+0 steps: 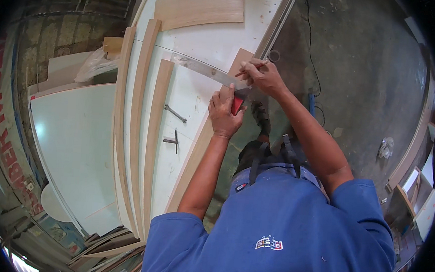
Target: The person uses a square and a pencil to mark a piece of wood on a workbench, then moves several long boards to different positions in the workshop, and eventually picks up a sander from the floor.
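Observation:
A metal try square with a dark and red stock lies across a light wooden board at the edge of the white worktop. My left hand grips the red stock against the board, one finger on the blade. My right hand pinches what looks like a pencil at the blade's right end, its point hard to make out. To the left of the board lie a wrench and a small T-handled tool on the worktop.
Long timber strips run along the worktop, with a curved panel at the top. A large pale sheet stands on the left. A cable lies on the concrete floor; more panels lean at the right.

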Motion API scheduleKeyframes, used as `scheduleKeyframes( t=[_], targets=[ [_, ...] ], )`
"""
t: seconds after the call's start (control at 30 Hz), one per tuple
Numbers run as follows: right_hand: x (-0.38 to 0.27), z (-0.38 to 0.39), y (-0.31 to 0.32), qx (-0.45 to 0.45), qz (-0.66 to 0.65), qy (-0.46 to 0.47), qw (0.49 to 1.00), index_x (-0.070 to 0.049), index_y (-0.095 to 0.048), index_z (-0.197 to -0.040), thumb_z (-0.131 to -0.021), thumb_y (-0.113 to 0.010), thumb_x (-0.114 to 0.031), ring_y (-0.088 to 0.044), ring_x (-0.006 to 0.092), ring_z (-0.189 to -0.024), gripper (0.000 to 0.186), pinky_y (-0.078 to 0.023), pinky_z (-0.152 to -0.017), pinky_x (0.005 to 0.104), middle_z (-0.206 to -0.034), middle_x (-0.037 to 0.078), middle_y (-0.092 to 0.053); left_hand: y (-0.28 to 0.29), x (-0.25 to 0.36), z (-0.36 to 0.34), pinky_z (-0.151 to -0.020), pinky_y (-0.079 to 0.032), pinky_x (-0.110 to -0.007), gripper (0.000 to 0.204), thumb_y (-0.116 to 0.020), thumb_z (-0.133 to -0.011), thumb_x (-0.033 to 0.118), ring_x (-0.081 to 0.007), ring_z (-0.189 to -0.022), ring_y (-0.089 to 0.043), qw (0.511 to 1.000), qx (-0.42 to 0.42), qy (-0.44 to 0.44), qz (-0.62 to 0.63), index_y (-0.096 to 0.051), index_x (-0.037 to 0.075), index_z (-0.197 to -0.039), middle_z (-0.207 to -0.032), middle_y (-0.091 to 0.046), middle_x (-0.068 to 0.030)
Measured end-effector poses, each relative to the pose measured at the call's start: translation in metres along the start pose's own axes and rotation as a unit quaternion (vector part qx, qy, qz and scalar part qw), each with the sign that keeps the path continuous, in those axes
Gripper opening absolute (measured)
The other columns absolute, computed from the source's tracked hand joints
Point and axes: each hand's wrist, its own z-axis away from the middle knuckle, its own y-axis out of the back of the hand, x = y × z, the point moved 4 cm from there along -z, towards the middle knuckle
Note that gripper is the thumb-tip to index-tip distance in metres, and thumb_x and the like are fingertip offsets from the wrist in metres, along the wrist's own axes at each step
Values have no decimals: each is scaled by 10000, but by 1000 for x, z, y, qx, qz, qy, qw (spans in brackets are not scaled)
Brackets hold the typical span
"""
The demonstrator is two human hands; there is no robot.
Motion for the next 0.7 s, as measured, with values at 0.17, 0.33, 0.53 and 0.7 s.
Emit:
scheduleKeyframes(
  t=[0.17, 0.33, 0.53, 0.7],
  targets=[
    [-5, -14, -13, -23, 125, 29, 991, 20, -749, -950, -976, -608, -343, -673, 129, -648, 390, -544, -636, 312, -778, 100, -742, 1, 0, 1, -1068, -377, -522, 900, -838, -731, 358, -457, -1224, -473, 1000, -12, 7, 9, -456, 232, -1536, -1313, -460, -274],
    [-5, -17, -19, -24, 111, 35, 993, 21, -748, -942, -976, -610, -339, -682, 139, -642, 387, -548, -633, 317, -796, 104, -750, 1, 0, 1, -1067, -380, -525, 895, -834, -737, 375, -457, -1233, -473, 1000, -13, 10, 0, -458, 226, -1535, -1314, -469, -278],
    [-8, -25, -22, -31, 140, 18, 990, 27, -733, -897, -968, -622, -317, -683, 144, -654, 368, -548, -624, 329, -764, 77, -732, 1, -3, 1, -1062, -385, -532, 886, -828, -745, 391, -459, -1232, -474, 1000, -19, 15, 5, -459, 224, -1533, -1323, -468, -279],
    [-19, -33, -27, -41, 223, 101, 969, 28, -710, -866, -919, -642, -233, -693, 200, -676, 274, -535, -613, 363, -696, 110, -656, 2, -1, -1, -1062, -384, -536, 876, -823, -750, 391, -464, -1230, -475, 1000, -13, 4, -5, -463, 214, -1529, -1320, -470, -281]
  ],
)
